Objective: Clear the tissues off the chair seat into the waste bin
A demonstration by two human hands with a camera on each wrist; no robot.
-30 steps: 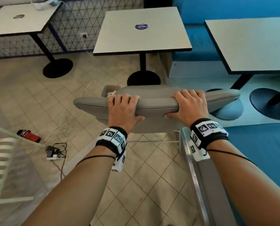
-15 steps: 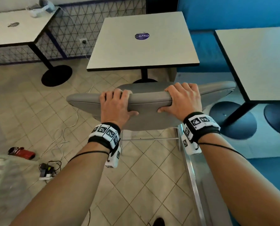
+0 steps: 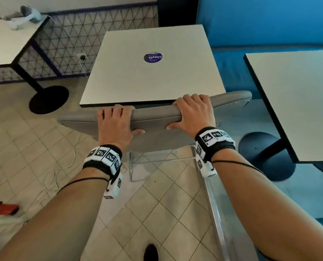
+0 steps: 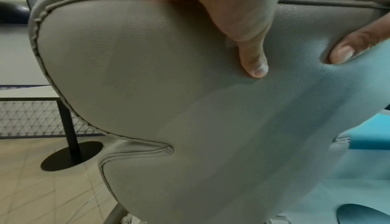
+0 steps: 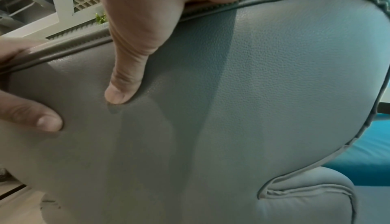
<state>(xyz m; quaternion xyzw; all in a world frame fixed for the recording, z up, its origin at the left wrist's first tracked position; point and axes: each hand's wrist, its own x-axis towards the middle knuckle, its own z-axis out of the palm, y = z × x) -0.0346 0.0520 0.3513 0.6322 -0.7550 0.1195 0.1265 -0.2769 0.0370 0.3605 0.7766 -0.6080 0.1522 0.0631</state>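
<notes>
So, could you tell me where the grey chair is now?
In the head view the grey chair sits centre frame, its backrest top gripped by both hands, against the near edge of the white table.

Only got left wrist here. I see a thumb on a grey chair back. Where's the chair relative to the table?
Observer: In the head view the chair backrest meets the near edge of the table; I cannot tell if they touch.
Operator: Both grips on it?
Observer: Yes. The left grip and right grip are side by side, fingers curled over the top edge.
Operator: Seat or tissues visible from the head?
Observer: No. The backrest and table hide the seat there, and no bin shows.
</notes>
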